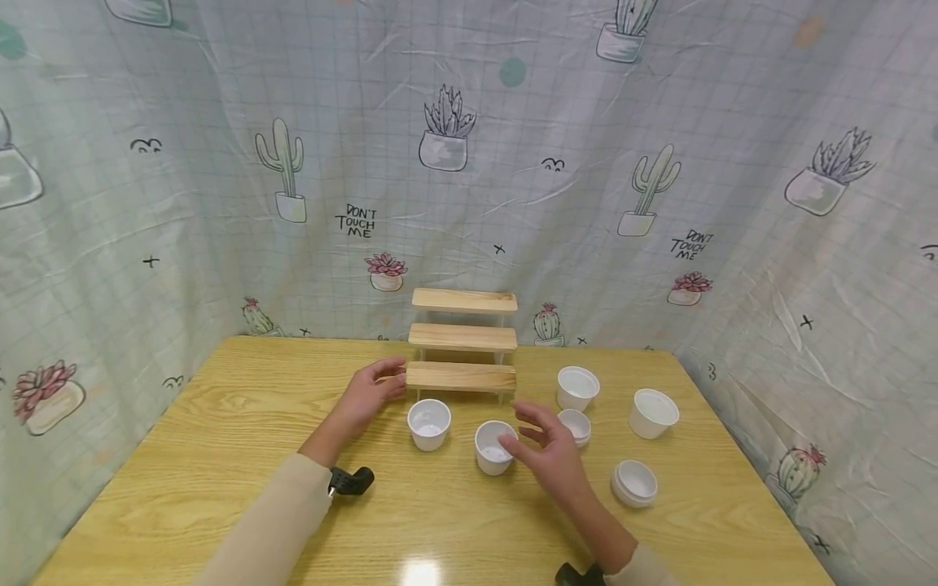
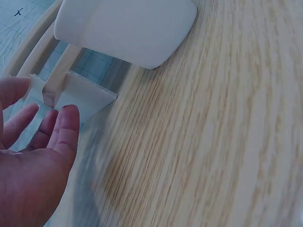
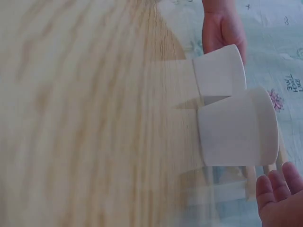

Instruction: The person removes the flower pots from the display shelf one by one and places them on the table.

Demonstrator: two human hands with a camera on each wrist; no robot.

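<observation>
Even light leaves a white glare patch [image 1: 421, 572] on the table [image 1: 183, 456]; the wrist views look dimmer.

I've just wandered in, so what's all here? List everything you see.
Patterned cloth: at least one, pale blue-grey, behind and beside the table
Table: one, yellow-brown, under the stand and tubs
Three-step stand: one, pale wood shelves, table's back
Front tubs: two, white, before the stand
Rear tubs: two, white, right of the stand
Low dishes: two groups, white, table's right; exact count unclear
Wrist devices: two, black, at the wrists
Sleeves: two, beige, both arms
Left hand: one, bare, near the lowest shelf
Right hand: one, bare, by a front tub
</observation>
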